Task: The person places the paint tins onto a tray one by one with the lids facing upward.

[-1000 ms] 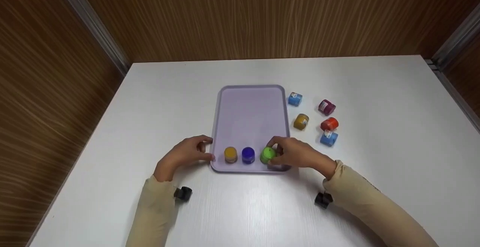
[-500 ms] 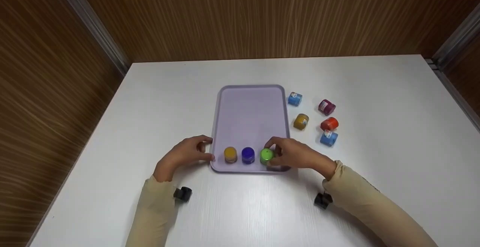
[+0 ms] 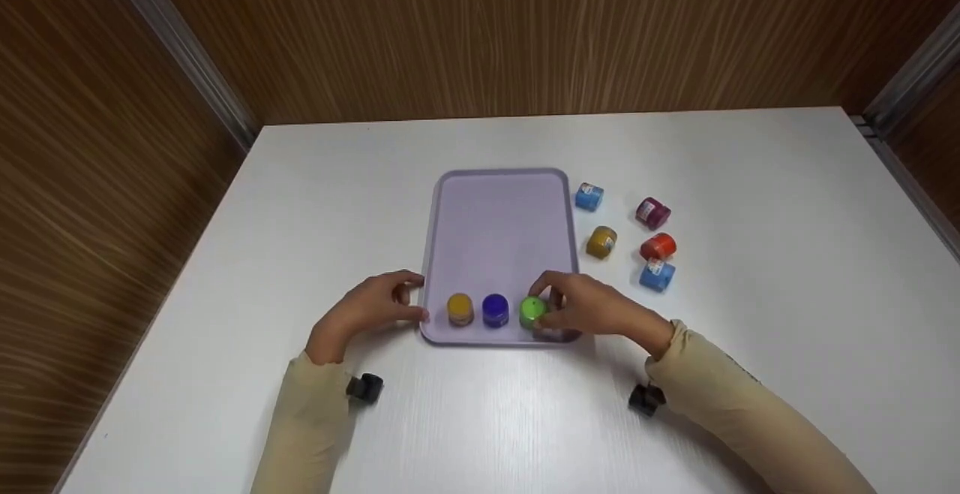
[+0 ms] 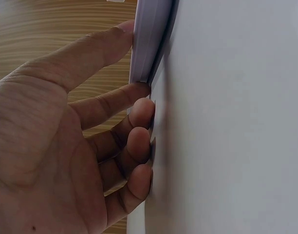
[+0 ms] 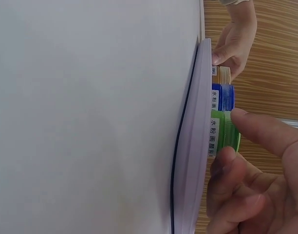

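Three small paint jars stand in a row along the near end of a lilac tray [image 3: 502, 231]: a yellow jar [image 3: 460, 309], a blue-violet jar [image 3: 496, 311] and a green jar [image 3: 532, 313]. The right hand [image 3: 589, 304] pinches the green jar between thumb and fingers. From the right wrist, the green jar [image 5: 222, 131] sits upright on the tray, label facing the camera, thumb tip at its lid. At the tray's left edge, the left hand [image 3: 373, 302] rests its thumb and fingertips against the rim. In the left wrist view its thumb [image 4: 102, 46] touches the tray's side [image 4: 151, 39].
Right of the tray, several more jars lie on the white table [image 3: 750, 254]: two light blue jars [image 3: 589, 197], a mustard jar [image 3: 601, 242], a purple jar [image 3: 653, 213] and a red jar [image 3: 658, 246]. Wood-grain panels [image 3: 525, 36] stand behind and beside the table.
The green jar has shifted slightly left toward the blue-violet one, with the right hand still gripping it. The left hand stays at the tray's edge.
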{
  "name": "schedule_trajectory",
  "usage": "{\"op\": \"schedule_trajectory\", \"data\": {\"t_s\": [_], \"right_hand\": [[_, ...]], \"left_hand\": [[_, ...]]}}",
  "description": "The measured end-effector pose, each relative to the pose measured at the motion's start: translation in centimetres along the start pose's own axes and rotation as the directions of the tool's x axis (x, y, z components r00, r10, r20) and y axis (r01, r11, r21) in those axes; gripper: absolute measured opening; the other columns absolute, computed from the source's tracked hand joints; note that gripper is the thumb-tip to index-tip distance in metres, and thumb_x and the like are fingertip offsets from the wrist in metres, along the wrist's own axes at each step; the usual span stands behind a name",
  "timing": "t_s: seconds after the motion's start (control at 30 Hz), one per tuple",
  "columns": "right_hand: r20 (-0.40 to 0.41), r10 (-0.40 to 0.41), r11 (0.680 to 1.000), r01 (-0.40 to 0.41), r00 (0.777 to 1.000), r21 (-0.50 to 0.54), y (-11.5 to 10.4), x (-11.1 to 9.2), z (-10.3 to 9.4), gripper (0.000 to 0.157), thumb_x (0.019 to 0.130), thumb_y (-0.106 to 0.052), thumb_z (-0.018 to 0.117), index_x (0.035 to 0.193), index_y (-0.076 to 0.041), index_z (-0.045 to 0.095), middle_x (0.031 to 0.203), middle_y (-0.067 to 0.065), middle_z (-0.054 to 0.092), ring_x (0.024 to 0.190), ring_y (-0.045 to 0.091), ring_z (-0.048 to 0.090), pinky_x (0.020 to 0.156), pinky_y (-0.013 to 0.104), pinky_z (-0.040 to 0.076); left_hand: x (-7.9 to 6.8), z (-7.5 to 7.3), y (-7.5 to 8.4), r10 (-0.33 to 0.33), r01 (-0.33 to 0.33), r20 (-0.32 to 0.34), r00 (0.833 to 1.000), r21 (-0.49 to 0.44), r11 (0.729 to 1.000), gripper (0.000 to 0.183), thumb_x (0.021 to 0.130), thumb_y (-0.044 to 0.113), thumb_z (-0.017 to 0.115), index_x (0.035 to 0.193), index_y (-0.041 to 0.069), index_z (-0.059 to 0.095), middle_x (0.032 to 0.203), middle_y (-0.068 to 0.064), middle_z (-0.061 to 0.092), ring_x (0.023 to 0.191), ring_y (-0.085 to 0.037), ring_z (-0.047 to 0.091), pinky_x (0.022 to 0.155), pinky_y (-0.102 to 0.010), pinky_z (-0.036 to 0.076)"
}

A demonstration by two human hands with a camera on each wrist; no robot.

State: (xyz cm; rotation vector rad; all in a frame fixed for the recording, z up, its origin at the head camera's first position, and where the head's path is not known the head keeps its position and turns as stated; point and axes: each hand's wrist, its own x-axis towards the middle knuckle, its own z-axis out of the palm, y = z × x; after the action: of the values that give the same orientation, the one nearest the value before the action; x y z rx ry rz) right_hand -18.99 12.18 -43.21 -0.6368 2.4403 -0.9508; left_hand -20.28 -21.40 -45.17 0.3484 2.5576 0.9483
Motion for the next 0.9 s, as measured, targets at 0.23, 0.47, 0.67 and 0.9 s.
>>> {"op": "schedule_trajectory", "data": {"t_s": [0.23,0.47,0.67,0.9], "right_hand": [[0.008,0.014,1.000,-0.014,1.000,0.017,0.0,-0.1,0.1,0.034,0.086,-0.017,0.072,0.116,-0.007,0.060,0.082,0.005,0.058,0.069,0.013,0.051,0.061,0.027,0.043],[0.011,0.005,1.000,-0.006,1.000,0.028,0.2,-0.1,0.1,0.035,0.086,-0.014,0.071,0.117,-0.006,0.058,0.082,0.005,0.058,0.070,0.012,0.051,0.060,0.026,0.044],[0.009,0.005,0.999,-0.005,1.000,0.041,0.6,-0.5,-0.6,0.042,0.087,-0.016,0.071,0.124,-0.003,0.055,0.086,0.007,0.059,0.073,0.014,0.052,0.064,0.027,0.045],[-0.065,-0.020,0.999,0.023,0.998,0.037,1.7,-1.9,-2.9,0.042,0.088,-0.017,0.069,0.124,0.001,0.054,0.091,0.011,0.059,0.079,0.018,0.053,0.069,0.027,0.047]], "left_hand": [[0.0,0.0,0.0,-0.004,0.004,-0.005,1.000,0.008,1.000,0.064,0.080,0.030,0.077,0.134,0.006,0.055,0.087,0.000,0.055,0.079,-0.013,0.047,0.076,-0.029,0.039],[0.0,0.0,0.0,-0.010,0.010,-0.001,1.000,0.005,1.000,0.063,0.080,0.030,0.077,0.134,0.007,0.055,0.088,0.000,0.054,0.081,-0.013,0.046,0.076,-0.029,0.038],[-0.1,0.0,0.2,-0.013,0.013,0.000,1.000,-0.001,1.000,0.062,0.080,0.031,0.077,0.134,0.008,0.055,0.090,0.000,0.054,0.082,-0.014,0.046,0.075,-0.029,0.038],[-0.2,-0.1,0.3,-0.015,0.015,-0.001,1.000,0.006,1.000,0.063,0.080,0.031,0.077,0.134,0.007,0.055,0.089,0.000,0.054,0.081,-0.014,0.046,0.075,-0.029,0.038]]}}
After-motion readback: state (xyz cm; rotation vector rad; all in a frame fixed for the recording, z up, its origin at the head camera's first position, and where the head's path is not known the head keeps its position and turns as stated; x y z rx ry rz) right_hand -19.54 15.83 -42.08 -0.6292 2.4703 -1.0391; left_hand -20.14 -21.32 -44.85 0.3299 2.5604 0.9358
